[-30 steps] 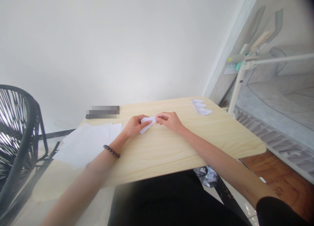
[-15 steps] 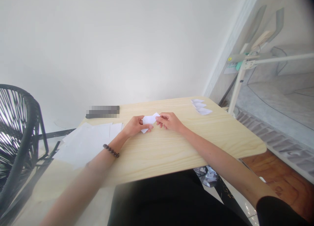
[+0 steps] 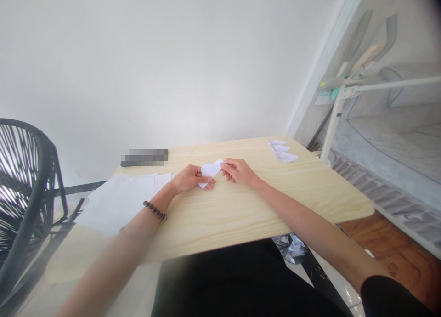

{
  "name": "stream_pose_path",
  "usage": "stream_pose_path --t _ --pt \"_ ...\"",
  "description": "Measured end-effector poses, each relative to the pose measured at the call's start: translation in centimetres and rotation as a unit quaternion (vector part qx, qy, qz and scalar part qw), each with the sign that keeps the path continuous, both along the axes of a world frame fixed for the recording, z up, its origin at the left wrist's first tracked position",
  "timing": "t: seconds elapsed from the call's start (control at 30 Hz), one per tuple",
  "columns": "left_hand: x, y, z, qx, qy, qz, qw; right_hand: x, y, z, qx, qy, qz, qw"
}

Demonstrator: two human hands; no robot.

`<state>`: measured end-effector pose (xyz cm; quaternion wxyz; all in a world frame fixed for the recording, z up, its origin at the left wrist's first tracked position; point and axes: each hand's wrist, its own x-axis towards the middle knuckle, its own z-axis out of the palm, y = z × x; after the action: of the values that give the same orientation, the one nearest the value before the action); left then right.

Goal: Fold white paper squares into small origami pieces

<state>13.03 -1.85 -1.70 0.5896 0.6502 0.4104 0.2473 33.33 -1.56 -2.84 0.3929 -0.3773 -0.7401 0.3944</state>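
A small folded piece of white paper is held between my two hands above the middle of the wooden table. My left hand is closed on its left and lower part, the thumb lying across the front and the fingers behind. At the upper right corner, my right hand pinches the paper between thumb and forefinger, its other fingers curled. Several folded white paper pieces lie in an overlapping row at the table's far right.
Loose white paper sheets are spread on the table's left side, partly behind my left forearm. A dark pixelated object lies at the back left edge. A black woven chair stands left; a white metal frame stands right.
The right end of the folded paper has shifted slightly right with my right hand, and its outline looks more bent. My left hand keeps its grip almost in place.
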Motion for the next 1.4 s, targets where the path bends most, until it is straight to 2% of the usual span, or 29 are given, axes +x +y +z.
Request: stream_pose_path --t 0.17,0.3,0.43,0.57,0.83,1.1,1.23,1.4 --pt "0.0 -0.1 0.2 0.0 -0.001 -0.008 1.0 -0.1 0.0 0.0 0.013 0.0 0.004 1.0" --pt "-0.2 -0.2 0.4 -0.02 -0.013 -0.025 0.999 -0.1 -0.1 0.2 0.027 -0.013 -0.018 0.999" --pt "-0.1 -0.1 0.5 -0.027 0.016 0.001 0.999 -0.2 -0.1 0.4 0.064 -0.016 -0.052 0.996" --pt "0.0 0.0 0.5 -0.02 0.039 0.025 0.999 -0.2 0.2 0.2 0.072 0.002 -0.088 0.994" --pt "-0.1 -0.2 0.6 -0.018 0.009 0.002 1.0 -0.1 0.7 -0.1 0.002 0.074 -0.089 0.993" --pt "0.4 -0.8 0.8 0.028 0.015 -0.001 0.999 -0.2 0.5 0.1 -0.067 0.11 -0.015 0.992" --pt "0.6 -1.0 0.7 0.066 0.028 -0.011 0.997 -0.6 0.2 -0.3 -0.065 0.071 -0.01 0.995" --pt "0.6 -0.9 0.6 0.1 0.047 -0.026 0.994 -0.7 0.2 -0.6 -0.02 0.038 -0.022 0.999"
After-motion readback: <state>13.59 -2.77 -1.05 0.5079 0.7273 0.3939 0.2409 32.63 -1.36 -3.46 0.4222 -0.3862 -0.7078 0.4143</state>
